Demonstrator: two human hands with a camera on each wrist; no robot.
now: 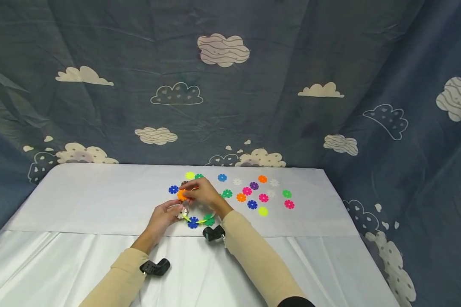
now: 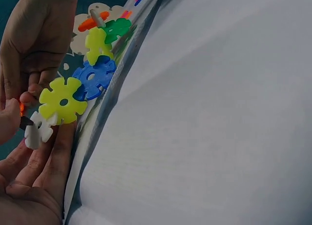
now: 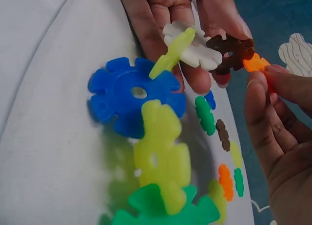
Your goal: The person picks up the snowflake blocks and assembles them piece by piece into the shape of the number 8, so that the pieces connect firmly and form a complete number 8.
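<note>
A chain of interlocked snowflake discs curves between the hands: a green disc, a yellow disc, a blue disc, another yellow disc, a white disc and a brown disc. My left hand holds the chain's end, thumb on the brown disc and fingers behind the white one. Between thumb and fingers, my right hand pinches an orange disc against the brown disc's edge. Whether their slots are locked cannot be seen.
Loose snowflake discs in several colours lie on the white table, mostly to the right, among them a pink disc and a purple disc. A loose blue disc lies just beyond the hands. A dark cloud-print curtain hangs behind.
</note>
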